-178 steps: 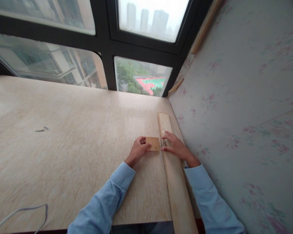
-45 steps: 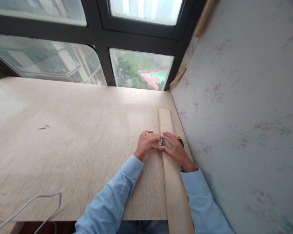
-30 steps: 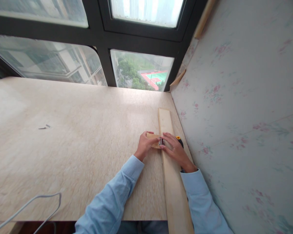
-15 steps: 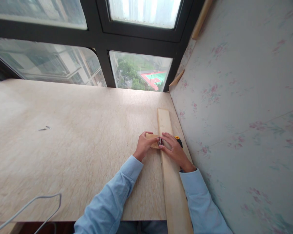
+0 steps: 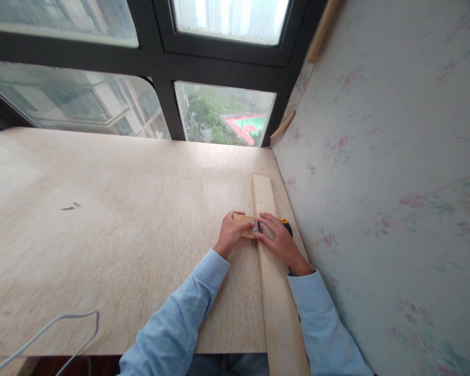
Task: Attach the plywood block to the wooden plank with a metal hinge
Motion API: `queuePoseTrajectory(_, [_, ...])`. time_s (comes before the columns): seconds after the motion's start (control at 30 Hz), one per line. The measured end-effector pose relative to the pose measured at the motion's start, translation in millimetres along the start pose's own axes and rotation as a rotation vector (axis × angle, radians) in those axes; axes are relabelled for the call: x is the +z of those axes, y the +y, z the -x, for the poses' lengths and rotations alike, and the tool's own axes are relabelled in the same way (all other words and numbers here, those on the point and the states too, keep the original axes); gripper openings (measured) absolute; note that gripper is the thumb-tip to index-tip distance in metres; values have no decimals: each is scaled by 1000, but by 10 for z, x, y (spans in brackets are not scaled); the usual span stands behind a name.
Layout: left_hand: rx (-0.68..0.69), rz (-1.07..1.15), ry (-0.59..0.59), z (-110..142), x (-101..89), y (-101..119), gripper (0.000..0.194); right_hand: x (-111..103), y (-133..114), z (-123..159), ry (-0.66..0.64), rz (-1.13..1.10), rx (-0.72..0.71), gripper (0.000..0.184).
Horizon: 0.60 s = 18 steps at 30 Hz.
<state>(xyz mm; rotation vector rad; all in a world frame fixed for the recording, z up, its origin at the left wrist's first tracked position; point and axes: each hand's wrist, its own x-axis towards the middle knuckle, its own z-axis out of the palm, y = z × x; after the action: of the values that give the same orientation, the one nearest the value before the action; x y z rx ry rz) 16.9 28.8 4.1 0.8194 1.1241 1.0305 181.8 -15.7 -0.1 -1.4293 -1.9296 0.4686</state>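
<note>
Holding small tan wooden block (image 5: pixel 246 219) at left edge of long pale wooden plank (image 5: pixel 280 297), left hand (image 5: pixel 230 235) has thumb at small silver metal hinge (image 5: pixel 257 226) on that edge; right hand (image 5: pixel 280 240), above plank, narrowly brackets hinge, apparently steadying it; firm contact unclear.

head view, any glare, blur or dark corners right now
Head view: the upper window pane is nearly washed out white; head view: soft sheen on the countertop near the window; head view: small metal piece at the hands too small for fine detail; head view: top right corner darkens.
</note>
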Motion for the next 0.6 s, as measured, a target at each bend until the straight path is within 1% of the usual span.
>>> queuePoseTrajectory(0.23, [9, 21, -9, -1, -1, -27, 53, -21, -24, 6, -26, -9, 11, 48])
queuePoseTrajectory(0.43, [23, 44, -1, -5, 2, -55, 53, -20, -42, 23, -28, -36, 38, 50])
queuePoseTrajectory(0.53, [35, 42, 4, -7, 4, -79, 52, -76, -122, 47, -31, -53, 57, 51])
queuePoseTrajectory(0.6, [39, 51, 4, -12, 5, -99, 52, -144, -233, 47, -33, -53, 62, 50])
